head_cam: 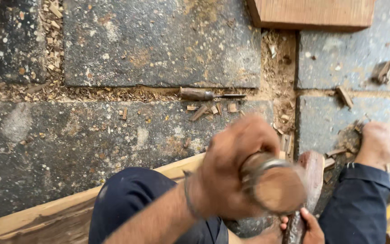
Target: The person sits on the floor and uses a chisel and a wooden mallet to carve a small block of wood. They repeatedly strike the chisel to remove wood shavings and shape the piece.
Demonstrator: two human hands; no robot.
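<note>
A blurred mallet (pixel 274 187) is gripped by the left hand (pixel 231 167), fingers wrapped round it. Just below it, a chisel (pixel 295 228) is held upright by right-hand fingers (pixel 311 226).

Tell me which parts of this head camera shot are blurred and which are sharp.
Head view: the right hand and the round wooden mallet it grips are smeared by motion blur; the stone floor, wood chips and the small chisel lying in the joint are sharp; daylight is soft and even, with no glare.
</note>
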